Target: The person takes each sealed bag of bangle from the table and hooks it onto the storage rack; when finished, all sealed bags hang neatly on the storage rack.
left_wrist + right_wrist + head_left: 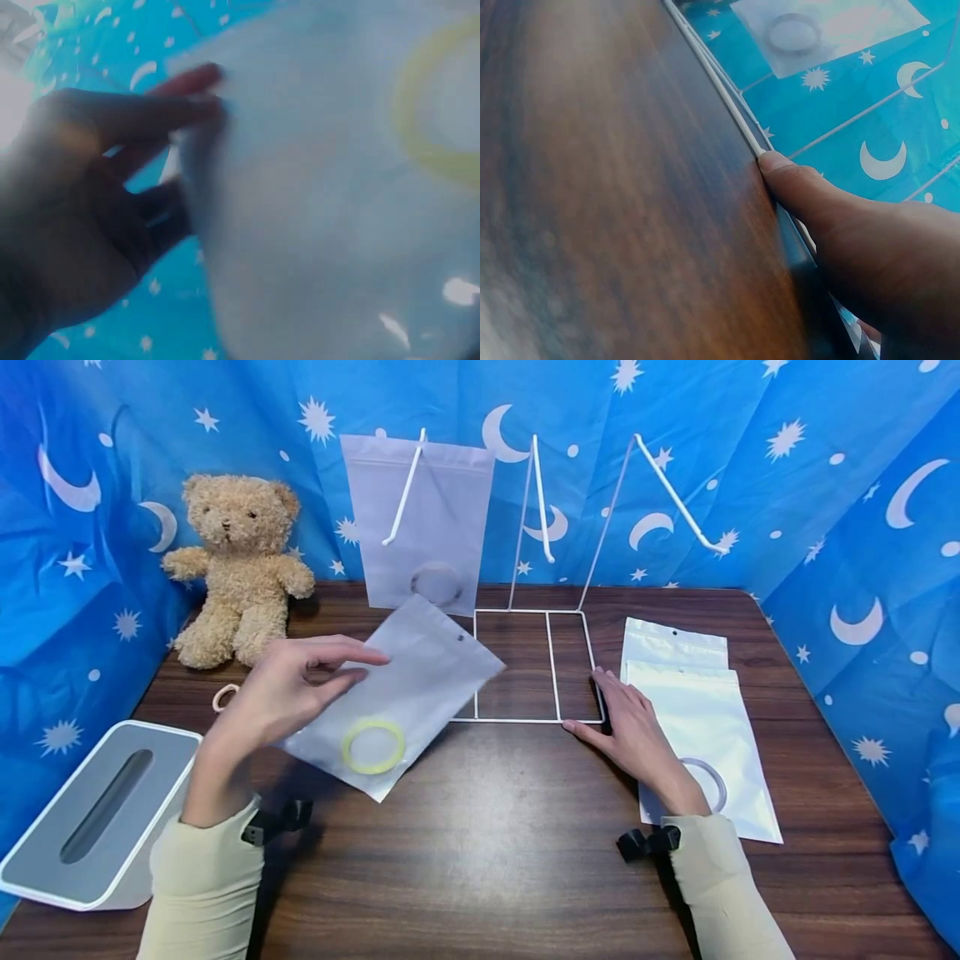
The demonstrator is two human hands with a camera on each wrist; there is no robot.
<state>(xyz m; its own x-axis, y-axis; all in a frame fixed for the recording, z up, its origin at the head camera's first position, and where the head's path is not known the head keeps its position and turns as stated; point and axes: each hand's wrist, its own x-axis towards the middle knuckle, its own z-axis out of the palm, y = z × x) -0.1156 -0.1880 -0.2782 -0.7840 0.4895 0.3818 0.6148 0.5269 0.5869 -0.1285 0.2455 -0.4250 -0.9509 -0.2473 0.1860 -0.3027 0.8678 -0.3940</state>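
My left hand (pixel 281 693) holds a frosted zip bag (pixel 420 668) by its left edge, with the thumb and index finger in front of it. The bag is tilted, and a yellow ring (pixel 373 747) shows in its lower part. In the left wrist view the bag covers part of the fingers. My right hand (pixel 633 731) rests at the front right corner of a white wire rack (pixel 555 668), fingers extended. Its thumb (pixel 780 163) presses on the front rod. Another frosted bag (pixel 420 510) with a dark ring hangs on the rack's left prong (pixel 405 493).
Two more white bags (pixel 693 710) lie overlapping on the right, one with a pale ring. A teddy bear (pixel 240 560) sits at the back left. Nearer are a small beige loop (pixel 223 697) and a grey-topped tissue box (pixel 105 810). Starry blue cloth (pixel 825 427) surrounds the table.
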